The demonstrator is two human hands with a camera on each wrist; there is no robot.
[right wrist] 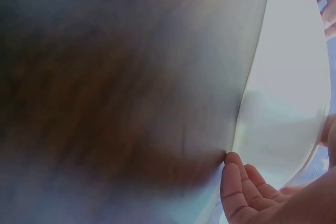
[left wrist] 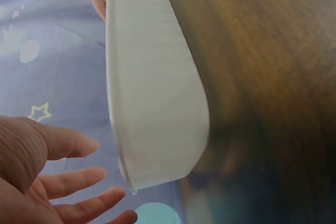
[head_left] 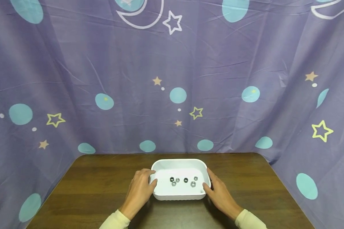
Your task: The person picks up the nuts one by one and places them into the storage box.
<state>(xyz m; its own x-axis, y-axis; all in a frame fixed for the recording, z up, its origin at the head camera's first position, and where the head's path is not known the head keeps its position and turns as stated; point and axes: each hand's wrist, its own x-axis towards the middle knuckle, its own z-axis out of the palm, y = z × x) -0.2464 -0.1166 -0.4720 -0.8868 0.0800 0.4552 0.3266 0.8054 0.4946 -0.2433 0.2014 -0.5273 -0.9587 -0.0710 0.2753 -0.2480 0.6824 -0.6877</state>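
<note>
A white rectangular tray (head_left: 180, 193) with rounded corners is on the table between both hands. Inside it lie several hex nuts, two dark, one of them a black nut (head_left: 185, 180), and the others silver, such as a larger silver nut (head_left: 193, 184). At the tray's left end is my left hand (head_left: 140, 187); the left wrist view shows its thumb and fingers spread, a little apart from the rim. My right hand (head_left: 221, 194) grips the right end, thumb over the rim. In the right wrist view, its curled fingertips (right wrist: 231, 160) touch the tray's lower outer edge.
The brown wooden table (head_left: 103, 181) extends to both sides of the tray. Behind and beside it hangs a purple curtain (head_left: 143, 117) printed with stars, moons and blue spots. Pale sleeves (head_left: 116, 220) cover both forearms.
</note>
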